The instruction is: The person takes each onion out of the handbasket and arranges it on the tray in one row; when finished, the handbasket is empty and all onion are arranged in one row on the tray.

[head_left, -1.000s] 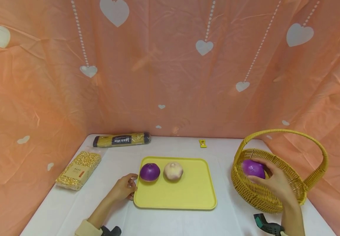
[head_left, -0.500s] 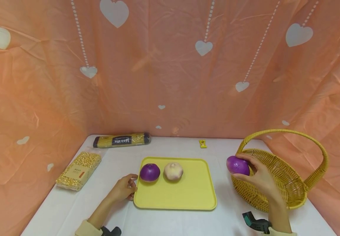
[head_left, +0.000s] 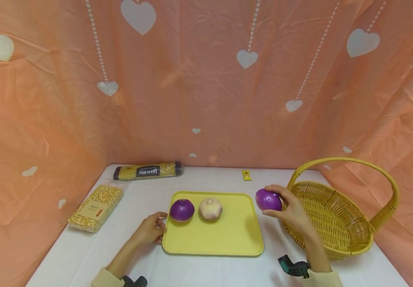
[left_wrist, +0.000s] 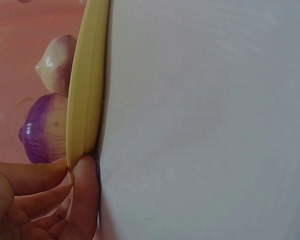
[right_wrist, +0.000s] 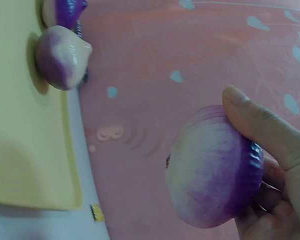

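Note:
My right hand [head_left: 292,210] grips a purple onion [head_left: 268,199] in the air between the yellow tray and the wicker basket [head_left: 339,251]. In the right wrist view the thumb lies over the onion [right_wrist: 210,170], whose pale root end faces away from the palm. With thumb and fingers my left hand [head_left: 151,228] pinches the left edge of the yellow tray [head_left: 213,243], seen edge-on in the left wrist view. A second purple onion [head_left: 182,210] sits at the tray's left, beside a whitish, purple-tinged bulb [head_left: 210,209].
The basket's tall handle [head_left: 342,158] arches over it at the right. A bag of corn kernels [head_left: 96,208] lies at the left, and a pasta packet [head_left: 148,171] behind it. A small yellow wrapped packet [head_left: 246,175] is near the table's back edge.
My right hand has lifted the purple onion out of the basket and carried it left toward the tray. The left hand stays at the tray's edge.

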A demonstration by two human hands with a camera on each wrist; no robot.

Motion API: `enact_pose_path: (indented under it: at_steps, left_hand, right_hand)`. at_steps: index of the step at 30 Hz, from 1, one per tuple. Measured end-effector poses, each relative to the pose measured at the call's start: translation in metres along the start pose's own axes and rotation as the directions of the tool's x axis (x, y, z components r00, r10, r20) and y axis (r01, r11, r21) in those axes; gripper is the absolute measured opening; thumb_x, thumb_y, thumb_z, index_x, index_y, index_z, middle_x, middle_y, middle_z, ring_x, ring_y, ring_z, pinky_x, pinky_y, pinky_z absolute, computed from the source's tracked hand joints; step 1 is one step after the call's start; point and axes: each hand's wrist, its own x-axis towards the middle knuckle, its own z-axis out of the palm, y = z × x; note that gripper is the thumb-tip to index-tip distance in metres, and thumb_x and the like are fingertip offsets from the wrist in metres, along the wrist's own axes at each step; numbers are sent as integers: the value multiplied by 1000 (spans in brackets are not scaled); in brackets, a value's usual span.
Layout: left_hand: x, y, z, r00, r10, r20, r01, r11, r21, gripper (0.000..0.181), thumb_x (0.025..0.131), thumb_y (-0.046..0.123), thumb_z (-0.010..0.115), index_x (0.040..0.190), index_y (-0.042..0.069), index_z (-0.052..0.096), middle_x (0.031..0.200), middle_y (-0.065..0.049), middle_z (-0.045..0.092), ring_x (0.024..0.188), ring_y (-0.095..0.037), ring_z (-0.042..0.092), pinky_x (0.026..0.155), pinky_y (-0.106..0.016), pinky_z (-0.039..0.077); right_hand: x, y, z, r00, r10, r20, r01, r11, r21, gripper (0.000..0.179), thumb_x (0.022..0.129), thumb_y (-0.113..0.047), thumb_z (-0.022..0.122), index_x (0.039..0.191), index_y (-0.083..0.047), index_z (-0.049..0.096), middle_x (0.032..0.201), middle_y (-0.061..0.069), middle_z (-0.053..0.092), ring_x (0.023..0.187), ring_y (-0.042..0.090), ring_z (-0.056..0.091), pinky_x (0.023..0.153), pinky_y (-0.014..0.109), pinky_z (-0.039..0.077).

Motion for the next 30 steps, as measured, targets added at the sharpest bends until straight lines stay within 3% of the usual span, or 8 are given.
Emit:
enact_pose_path:
  at_steps: [5,9,17,30]
  left_hand:
    - [0,1,0,1000,0,-13,1,1000,18,45,81,-11,56,124,-13,45,78,-9,51,53,-15,55,46,-31,58]
    - [-1,1,0,1000,-1,-9,1,1000,15,45,81,-11,57,124,-12,45,78,-9,51,53,-15,56,46,-31,58]
    - [0,0,0,1000,24,1,-24,1000,11,45,81,-12,55,124,-14,43,77,-9,51,53,-14,55,46,-30,57]
    - [0,0,1,1000,-10,-16,10,1000,5,45,81,-12,55,125,-13,44,78,-10,52,54,-16,56,47,-32,58]
  right_hand:
    - [7,6,15,999,-49,-5,49,999,-22,63,65,-12,84,122,-4,57,130,16,49,123,33,41,104,47,39]
    - [11,10,26,999,-44,5,44,999,-24,62,66,-14,84,121,-4,58,129,18,50,124,37,40,104,56,36]
    - [16,12,42,999,-30,13,30,998,-46,62,64,-19,85,120,-8,59,130,15,51,123,37,44,102,53,41]
    - [22,24,63,997,-73,18,73,996,-54,60,61,-12,86,115,-4,61,125,16,54,121,36,46,100,53,44]
